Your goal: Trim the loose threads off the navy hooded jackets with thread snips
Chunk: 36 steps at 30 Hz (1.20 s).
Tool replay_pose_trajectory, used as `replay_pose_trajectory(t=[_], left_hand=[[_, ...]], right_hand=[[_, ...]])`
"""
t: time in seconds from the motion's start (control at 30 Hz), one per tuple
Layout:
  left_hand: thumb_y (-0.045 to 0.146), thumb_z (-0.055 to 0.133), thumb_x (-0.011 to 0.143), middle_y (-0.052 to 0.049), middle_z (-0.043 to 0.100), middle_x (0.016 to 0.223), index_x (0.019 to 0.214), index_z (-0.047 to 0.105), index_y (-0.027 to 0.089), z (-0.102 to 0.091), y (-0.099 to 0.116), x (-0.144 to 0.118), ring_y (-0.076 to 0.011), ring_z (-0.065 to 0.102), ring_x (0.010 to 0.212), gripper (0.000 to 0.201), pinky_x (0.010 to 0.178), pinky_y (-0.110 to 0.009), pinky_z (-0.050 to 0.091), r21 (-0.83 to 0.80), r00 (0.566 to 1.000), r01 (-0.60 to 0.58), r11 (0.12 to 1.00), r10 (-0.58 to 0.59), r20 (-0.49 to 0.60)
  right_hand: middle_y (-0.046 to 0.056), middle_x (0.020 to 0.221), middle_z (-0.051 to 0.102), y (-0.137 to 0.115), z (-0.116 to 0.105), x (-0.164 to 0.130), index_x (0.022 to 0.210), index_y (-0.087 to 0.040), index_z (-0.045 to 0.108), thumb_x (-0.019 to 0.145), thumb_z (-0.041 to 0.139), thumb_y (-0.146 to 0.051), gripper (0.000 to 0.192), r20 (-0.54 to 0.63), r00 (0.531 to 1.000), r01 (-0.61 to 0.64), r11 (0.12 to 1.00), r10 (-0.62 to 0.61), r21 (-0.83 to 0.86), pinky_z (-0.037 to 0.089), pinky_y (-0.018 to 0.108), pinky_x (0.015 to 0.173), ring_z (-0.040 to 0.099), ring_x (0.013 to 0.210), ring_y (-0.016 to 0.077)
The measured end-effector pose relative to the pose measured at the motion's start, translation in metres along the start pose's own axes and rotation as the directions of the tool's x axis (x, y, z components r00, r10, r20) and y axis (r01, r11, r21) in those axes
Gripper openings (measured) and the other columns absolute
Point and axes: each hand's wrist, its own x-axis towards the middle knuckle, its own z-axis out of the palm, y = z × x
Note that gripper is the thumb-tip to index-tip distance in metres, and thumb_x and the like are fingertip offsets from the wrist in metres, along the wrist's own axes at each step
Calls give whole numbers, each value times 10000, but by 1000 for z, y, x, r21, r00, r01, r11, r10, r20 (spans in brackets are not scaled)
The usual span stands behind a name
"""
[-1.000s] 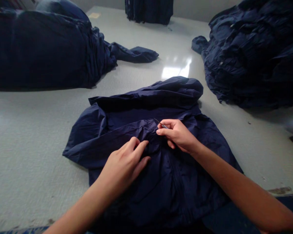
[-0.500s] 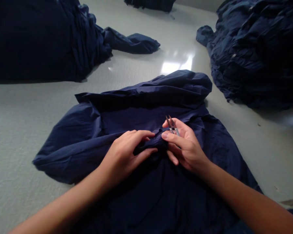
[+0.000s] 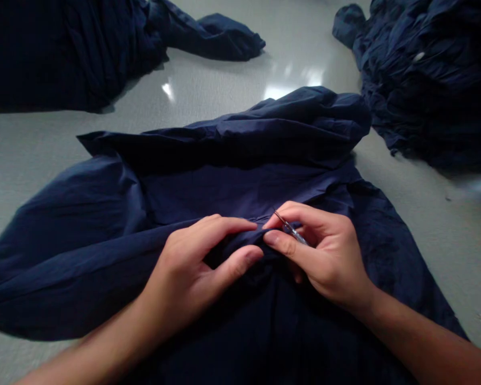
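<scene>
A dark navy cloth garment point(image 3: 208, 187) lies spread in front of me, with a raised fold along its far side. My left hand point(image 3: 200, 256) has a bunched edge of this garment between thumb and forefinger, near the middle. Right beside it, my right hand point(image 3: 320, 246) pinches the same edge between thumb and forefinger. Small metal thread snips point(image 3: 294, 233) are held in that right hand, blades pointing up and left past the forefinger. The right hand's other fingers are mostly hidden behind its palm and the cloth.
A large heap of dark navy cloth point(image 3: 64, 53) stands at the back left, one sleeve-like piece point(image 3: 228, 37) stretching out from it. Another crumpled navy pile point(image 3: 433, 85) rises at the back right. Pale, shiny tabletop point(image 3: 208, 80) shows between them, reflecting light.
My view has tilted down and closer, so the garment looks larger. The right hand has turned, its fingertips closing on the cloth edge; the snips' blades now lie more slanted.
</scene>
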Motion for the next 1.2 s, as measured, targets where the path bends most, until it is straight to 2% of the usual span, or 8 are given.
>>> replay_pose_trajectory(t=[0.17,0.27,0.37,0.5,0.6,0.87,1.03,1.2], left_hand=[[191,692,1019,-25,749,983,1136,754,185,2,0,3,-131,700,885,133,785,-224,527,-35,997,-58,998,60,57],[137,683,1002,-6,712,885,1039,757,160,3,0,2,-102,664,793,86,717,-197,492,-31,999,-42,999,43,31],[148,713,983,15,685,830,972,743,157,4,0,1,-80,633,732,34,676,-183,463,-23,1000,-27,999,27,-16],[154,727,979,41,649,759,888,731,164,5,0,2,-63,594,679,92,643,-177,428,-32,999,-23,999,22,-37],[138,720,976,43,652,755,883,739,168,5,-1,3,-66,594,686,100,648,-182,422,-33,999,-27,999,26,-25],[124,684,986,44,671,783,909,721,185,7,-1,1,-79,601,712,105,676,-194,429,-50,999,-32,998,31,-7],[140,664,1006,45,670,788,926,711,191,8,-1,1,-86,597,711,106,681,-202,433,-66,999,-42,997,42,-4],[150,650,1013,40,662,774,906,710,180,8,-1,1,-90,593,707,127,681,-208,430,-65,999,-50,997,51,8]], right_hand=[[29,890,712,-3,-1,-5,911,-204,767,903,809,-222,46,9,999,38,998,-38,-42,519,231,556,683,748,159],[28,930,733,-8,-9,-7,992,-227,762,964,752,-280,61,-23,999,23,997,-24,-71,523,240,573,671,710,145],[2,832,730,-13,-16,-10,1006,-249,758,989,732,-301,61,-46,998,44,983,-53,-181,493,227,525,645,624,128],[-21,714,724,-14,-12,-12,965,-246,742,950,759,-227,30,72,977,210,876,-199,-434,478,230,493,627,537,123],[-12,704,730,-11,-8,-13,893,-227,697,950,744,-203,78,148,948,318,787,-283,-529,483,247,511,646,539,131],[14,825,782,-11,-13,-12,843,-214,643,969,701,-193,140,255,924,381,709,-283,-593,485,248,566,728,659,141],[-22,687,692,-16,-11,-14,782,-204,597,956,673,-172,193,269,917,398,677,-294,-620,440,261,559,643,547,102],[2,723,713,-15,-10,-16,791,-196,606,968,653,-174,185,290,915,404,653,-281,-641,435,278,580,674,585,119]])
